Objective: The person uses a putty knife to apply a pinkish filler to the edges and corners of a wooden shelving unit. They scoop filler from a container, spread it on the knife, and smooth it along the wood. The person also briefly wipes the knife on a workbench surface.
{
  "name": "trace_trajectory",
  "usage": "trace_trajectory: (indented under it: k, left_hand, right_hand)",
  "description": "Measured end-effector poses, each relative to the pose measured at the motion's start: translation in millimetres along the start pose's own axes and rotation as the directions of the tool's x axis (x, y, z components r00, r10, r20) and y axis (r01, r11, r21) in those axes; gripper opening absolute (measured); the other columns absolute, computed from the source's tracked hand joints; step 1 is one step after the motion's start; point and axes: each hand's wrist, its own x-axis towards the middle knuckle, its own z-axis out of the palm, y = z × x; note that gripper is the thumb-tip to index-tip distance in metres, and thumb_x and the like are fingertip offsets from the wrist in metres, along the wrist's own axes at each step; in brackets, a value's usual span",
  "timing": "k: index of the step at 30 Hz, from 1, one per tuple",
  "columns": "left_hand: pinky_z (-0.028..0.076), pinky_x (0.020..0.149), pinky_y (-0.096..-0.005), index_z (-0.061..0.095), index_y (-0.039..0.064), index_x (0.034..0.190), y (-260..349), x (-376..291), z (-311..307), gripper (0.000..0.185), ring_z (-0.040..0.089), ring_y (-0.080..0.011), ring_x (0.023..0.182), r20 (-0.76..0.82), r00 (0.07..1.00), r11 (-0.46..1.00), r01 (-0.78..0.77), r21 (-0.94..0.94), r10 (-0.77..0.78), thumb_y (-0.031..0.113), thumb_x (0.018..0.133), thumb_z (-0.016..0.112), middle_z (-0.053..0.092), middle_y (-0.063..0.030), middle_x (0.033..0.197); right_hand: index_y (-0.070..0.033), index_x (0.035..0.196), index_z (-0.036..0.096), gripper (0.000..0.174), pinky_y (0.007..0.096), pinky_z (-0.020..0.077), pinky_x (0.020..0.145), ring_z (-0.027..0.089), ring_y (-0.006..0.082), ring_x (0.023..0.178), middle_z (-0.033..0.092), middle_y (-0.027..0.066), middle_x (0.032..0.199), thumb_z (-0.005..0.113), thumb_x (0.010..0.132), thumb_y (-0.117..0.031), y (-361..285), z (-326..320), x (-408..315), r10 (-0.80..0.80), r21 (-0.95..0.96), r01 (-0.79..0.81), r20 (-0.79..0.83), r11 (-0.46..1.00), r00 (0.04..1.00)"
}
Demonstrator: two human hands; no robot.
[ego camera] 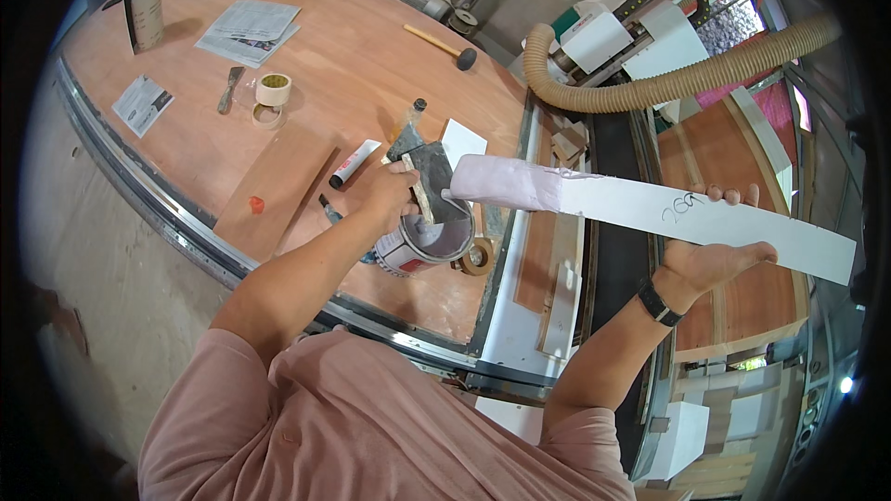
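Observation:
My left hand (391, 196) grips a dark flat filler spreader (437, 172) by its pale, wood-like back edge. The blade is over the mouth of an open tin (398, 252) and close to the strip's left end. Inside the tin is greyish-pink putty (445, 240). My right hand (696, 266) supports a long white strip (626, 200) from below, thumb on the near side and fingertips showing past the far edge. Pinkish filler (505, 182) coats the strip's left end, and handwriting marks its bare part.
On the plywood table (348, 35) lie a putty knife (230, 90), a tape roll (273, 89), newspaper (250, 28), a tube (355, 161) and a rubber mallet (445, 49). A brown tape roll (477, 257) sits beside the tin. A ribbed hose (668, 87) crosses the upper right.

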Motion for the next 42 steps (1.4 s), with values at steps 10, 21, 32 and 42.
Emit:
trace_trajectory:
  k: [10, 21, 32, 42]
  left_hand:
    - [0.057, 0.069, -0.0393, 0.059, 0.006, 0.111, 0.4, -7.9, 5.2, 0.017, 0.067, -0.0224, 0.085, 0.043, 0.999, 1.000, 0.020, -0.019, -0.020, 0.010, 0.098, 0.049, 0.066, -0.0076, 0.100]
    - [0.058, 0.064, -0.0356, 0.059, 0.006, 0.105, -10.7, -1.4, -3.8, 0.012, 0.067, -0.0218, 0.077, -0.047, 0.999, 0.994, -0.002, -0.113, -0.003, 0.007, 0.095, 0.052, 0.066, -0.0085, 0.094]
    - [0.054, 0.059, -0.0342, 0.060, 0.002, 0.111, -4.5, -10.4, -8.9, 0.020, 0.065, -0.0195, 0.077, -0.224, 0.962, 0.977, -0.120, 0.175, 0.158, 0.006, 0.093, 0.052, 0.065, -0.0082, 0.092]
    - [0.058, 0.072, -0.0437, 0.057, 0.001, 0.117, 46.2, -4.0, -5.9, 0.024, 0.069, -0.0289, 0.087, -0.049, 0.998, 0.928, 0.050, 0.370, -0.034, 0.008, 0.095, 0.050, 0.067, -0.0147, 0.104]
  right_hand:
    - [-0.007, 0.129, 0.045, 0.094, 0.0465, 0.0508, 0.086, 0.057, 0.0216, 0.088, 0.056, 0.0048, 0.092, 0.055, 0.074, -0.082, -8.5, -2.0, 6.8, 0.013, 0.029, -0.014, 0.040, 0.999, 0.999]
    - [-0.006, 0.128, 0.045, 0.095, 0.0476, 0.0501, 0.086, 0.056, 0.0235, 0.089, 0.055, 0.0058, 0.094, 0.055, 0.074, -0.083, -10.3, -2.4, 7.7, -0.007, -0.001, 0.007, 0.025, 1.000, 1.000]
    - [-0.006, 0.127, 0.046, 0.095, 0.0481, 0.0500, 0.086, 0.058, 0.0246, 0.089, 0.057, 0.0069, 0.093, 0.055, 0.073, -0.083, -4.7, -18.5, 7.1, 0.028, 0.016, -0.028, 0.005, 0.999, 1.000]
    - [0.002, 0.127, 0.051, 0.109, 0.0337, 0.0540, 0.066, 0.064, 0.0220, 0.073, 0.063, 0.0109, 0.078, 0.036, 0.072, -0.092, 103.8, 3.2, -71.4, 0.205, -0.155, -0.176, 0.199, 0.972, 0.958]
